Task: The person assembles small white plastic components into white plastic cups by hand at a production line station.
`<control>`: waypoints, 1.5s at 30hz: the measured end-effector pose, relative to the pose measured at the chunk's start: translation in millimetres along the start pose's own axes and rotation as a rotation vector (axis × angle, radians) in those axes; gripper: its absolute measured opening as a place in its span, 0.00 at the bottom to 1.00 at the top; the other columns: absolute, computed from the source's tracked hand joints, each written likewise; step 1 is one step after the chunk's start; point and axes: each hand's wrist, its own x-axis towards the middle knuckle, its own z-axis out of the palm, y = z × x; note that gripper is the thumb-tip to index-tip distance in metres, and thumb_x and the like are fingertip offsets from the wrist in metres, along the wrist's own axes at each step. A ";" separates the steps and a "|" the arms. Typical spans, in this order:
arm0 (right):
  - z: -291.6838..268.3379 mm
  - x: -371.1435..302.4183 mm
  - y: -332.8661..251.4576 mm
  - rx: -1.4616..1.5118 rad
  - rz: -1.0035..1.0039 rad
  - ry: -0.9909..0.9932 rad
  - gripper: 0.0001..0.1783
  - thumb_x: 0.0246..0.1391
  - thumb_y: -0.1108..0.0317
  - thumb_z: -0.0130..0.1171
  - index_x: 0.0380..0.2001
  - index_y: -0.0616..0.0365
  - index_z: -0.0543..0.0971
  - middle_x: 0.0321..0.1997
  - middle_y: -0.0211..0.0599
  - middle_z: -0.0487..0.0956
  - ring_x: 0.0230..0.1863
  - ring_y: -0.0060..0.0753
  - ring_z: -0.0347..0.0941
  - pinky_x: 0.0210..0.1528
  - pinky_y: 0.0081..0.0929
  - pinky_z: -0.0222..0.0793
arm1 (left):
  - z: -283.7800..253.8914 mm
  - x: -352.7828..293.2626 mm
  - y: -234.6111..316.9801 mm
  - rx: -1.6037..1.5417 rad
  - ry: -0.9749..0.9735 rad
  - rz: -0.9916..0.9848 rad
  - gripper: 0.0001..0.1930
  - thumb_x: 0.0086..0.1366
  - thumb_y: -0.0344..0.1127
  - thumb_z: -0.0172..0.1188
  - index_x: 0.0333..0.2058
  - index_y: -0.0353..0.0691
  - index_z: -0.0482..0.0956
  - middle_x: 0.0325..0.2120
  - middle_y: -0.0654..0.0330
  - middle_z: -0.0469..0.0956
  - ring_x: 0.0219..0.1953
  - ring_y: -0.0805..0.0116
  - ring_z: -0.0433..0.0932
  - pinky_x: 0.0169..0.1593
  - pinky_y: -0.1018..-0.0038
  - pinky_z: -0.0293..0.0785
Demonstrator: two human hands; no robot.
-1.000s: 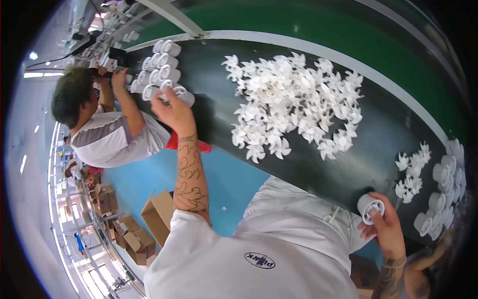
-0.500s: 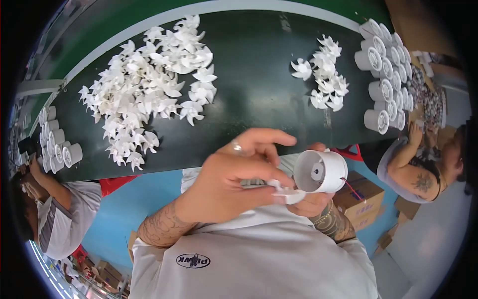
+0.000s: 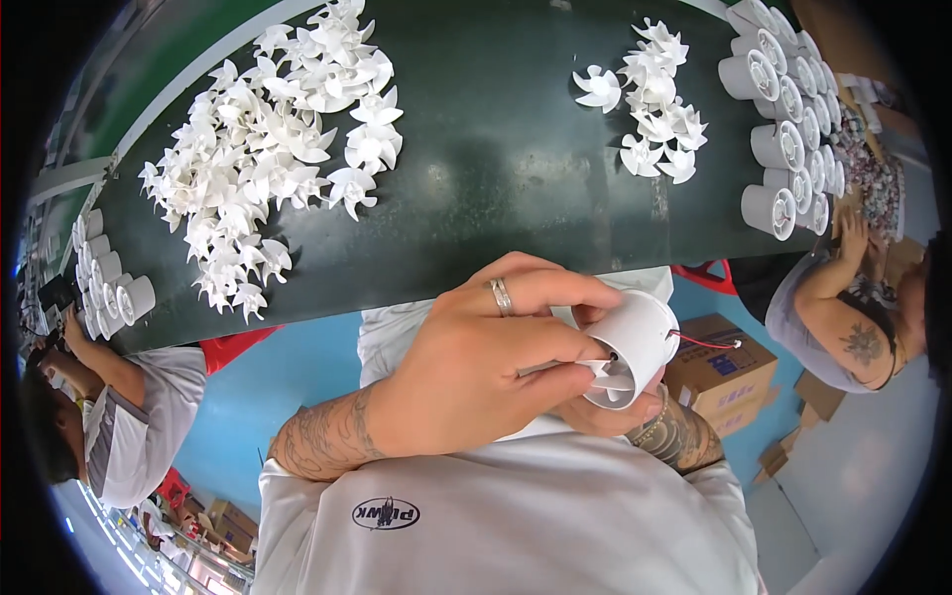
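Observation:
My left hand (image 3: pixel 476 352), a ring on one finger, pinches a small white fan blade (image 3: pixel 617 383) and holds it inside the mouth of a white round motor housing (image 3: pixel 643 335). Its fingertips reach into the rim and partly cover the blade. From below and behind, my right hand (image 3: pixel 620 415) grips the housing, which is tilted with its opening toward my left hand. Much of the right hand is hidden by the housing. A thin red lead with a white plug (image 3: pixel 709 343) sticks out of the housing's side.
On the dark green table (image 3: pixel 476 228) lie a large heap of white fan blades (image 3: pixel 248 149) at left and a smaller group (image 3: pixel 659 99) at right. White housings stand stacked at the far right (image 3: pixel 778 144) and far left (image 3: pixel 104 273). People sit at both sides. Cardboard boxes (image 3: pixel 722 382) stand on the floor.
The fan blade has moved from beside the housing into its opening. The housing has turned and tilted in my right hand. The view has shifted, so the table's things appear higher.

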 end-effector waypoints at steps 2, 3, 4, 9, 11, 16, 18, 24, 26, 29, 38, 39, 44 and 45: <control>-0.3 -9.5 0.8 -0.006 -0.087 0.186 0.27 0.60 0.49 0.51 0.56 0.55 0.67 0.51 0.34 0.75 0.47 0.31 0.74 0.48 0.26 0.72 | -1.3 -2.4 0.6 -0.009 0.022 -0.011 0.07 0.43 0.22 0.69 0.24 0.36 0.83 0.44 0.56 0.79 0.40 0.62 0.76 0.36 0.71 0.74; 1.9 -10.9 0.9 0.000 -0.083 0.188 0.27 0.60 0.49 0.51 0.56 0.55 0.67 0.51 0.34 0.75 0.47 0.31 0.74 0.48 0.26 0.72 | -2.0 -2.4 1.1 -0.025 0.002 -0.001 0.07 0.43 0.22 0.69 0.24 0.36 0.83 0.44 0.56 0.79 0.40 0.62 0.76 0.36 0.72 0.74; 6.2 -11.1 2.0 -0.599 -0.158 0.310 0.28 0.59 0.50 0.52 0.56 0.55 0.67 0.53 0.35 0.74 0.48 0.32 0.74 0.49 0.27 0.72 | -3.0 -2.7 2.0 -0.041 -0.018 0.010 0.07 0.43 0.22 0.70 0.24 0.36 0.83 0.44 0.56 0.80 0.40 0.62 0.76 0.36 0.72 0.75; -1.7 -10.6 11.9 -1.217 -0.419 0.301 0.31 0.55 0.48 0.57 0.55 0.56 0.67 0.56 0.36 0.72 0.53 0.33 0.71 0.51 0.28 0.71 | -7.3 -7.3 7.5 0.004 -0.043 0.029 0.07 0.44 0.24 0.72 0.24 0.37 0.83 0.44 0.55 0.80 0.40 0.61 0.77 0.36 0.72 0.75; 14.8 -4.3 11.1 -0.333 -0.126 0.269 0.33 0.51 0.48 0.58 0.54 0.58 0.67 0.54 0.36 0.72 0.54 0.33 0.71 0.53 0.29 0.70 | -8.4 -9.5 7.4 0.002 -0.026 0.028 0.07 0.44 0.25 0.72 0.23 0.37 0.82 0.43 0.54 0.80 0.40 0.61 0.77 0.36 0.71 0.75; 6.3 -15.2 7.7 -0.713 -0.181 0.311 0.34 0.46 0.53 0.61 0.54 0.57 0.67 0.48 0.38 0.74 0.37 0.31 0.76 0.32 0.26 0.73 | -13.5 -10.1 15.1 -0.160 -0.030 -0.098 0.18 0.45 0.24 0.74 0.17 0.38 0.67 0.40 0.51 0.80 0.37 0.62 0.78 0.35 0.72 0.76; 17.0 -11.1 3.4 -0.879 -0.042 0.351 0.34 0.43 0.55 0.63 0.54 0.56 0.67 0.47 0.39 0.74 0.31 0.30 0.76 0.24 0.26 0.72 | -16.6 -9.4 15.9 -0.134 -0.069 -0.119 0.20 0.45 0.24 0.74 0.17 0.38 0.65 0.40 0.52 0.80 0.37 0.64 0.78 0.35 0.73 0.76; 39.4 -1.1 5.2 -0.611 0.084 0.382 0.38 0.40 0.54 0.74 0.51 0.61 0.69 0.41 0.36 0.77 0.36 0.24 0.77 0.33 0.22 0.72 | -15.3 -10.1 -2.3 -0.181 -0.106 -0.176 0.20 0.45 0.24 0.74 0.18 0.40 0.65 0.37 0.55 0.80 0.37 0.65 0.79 0.37 0.74 0.77; 28.0 6.1 5.5 -0.470 0.149 0.177 0.37 0.44 0.49 0.68 0.52 0.59 0.68 0.37 0.36 0.77 0.27 0.24 0.74 0.26 0.23 0.67 | -13.3 -8.3 -5.5 -0.225 -0.109 -0.210 0.20 0.45 0.25 0.74 0.18 0.41 0.65 0.37 0.55 0.80 0.38 0.64 0.79 0.37 0.73 0.78; 9.2 16.8 10.4 -0.252 0.228 -0.131 0.37 0.50 0.42 0.58 0.55 0.56 0.66 0.32 0.36 0.78 0.15 0.26 0.70 0.15 0.23 0.60 | -10.5 -8.7 -4.0 -0.222 -0.116 -0.219 0.19 0.43 0.28 0.75 0.21 0.41 0.68 0.38 0.56 0.80 0.36 0.62 0.80 0.37 0.72 0.78; 32.6 11.8 17.2 -0.441 0.114 0.070 0.37 0.57 0.38 0.47 0.59 0.56 0.64 0.28 0.37 0.78 0.09 0.25 0.66 0.11 0.23 0.57 | -18.5 -10.7 -9.5 0.023 -0.201 -0.011 0.25 0.39 0.36 0.78 0.38 0.40 0.78 0.41 0.58 0.80 0.41 0.59 0.78 0.46 0.67 0.75; 39.1 12.8 15.6 -0.589 0.115 0.186 0.37 0.58 0.38 0.47 0.59 0.56 0.64 0.28 0.37 0.78 0.11 0.25 0.67 0.12 0.21 0.58 | -14.9 -8.4 -6.0 0.040 -0.181 -0.020 0.29 0.39 0.37 0.78 0.43 0.40 0.77 0.42 0.57 0.79 0.41 0.58 0.78 0.45 0.67 0.75; 99.1 37.3 23.0 -1.209 0.187 0.662 0.30 0.64 0.58 0.44 0.66 0.58 0.57 0.29 0.34 0.74 0.21 0.21 0.68 0.20 0.17 0.59 | -10.3 -21.9 11.4 0.305 -0.046 -0.060 0.36 0.45 0.39 0.74 0.55 0.37 0.73 0.37 0.56 0.78 0.39 0.56 0.76 0.44 0.66 0.74; 99.9 41.1 27.1 -1.222 0.193 0.574 0.30 0.65 0.57 0.47 0.66 0.55 0.56 0.29 0.32 0.73 0.23 0.20 0.68 0.22 0.18 0.61 | -15.8 -26.6 6.3 0.321 -0.054 0.031 0.36 0.45 0.41 0.74 0.54 0.37 0.73 0.37 0.55 0.78 0.39 0.56 0.76 0.45 0.64 0.74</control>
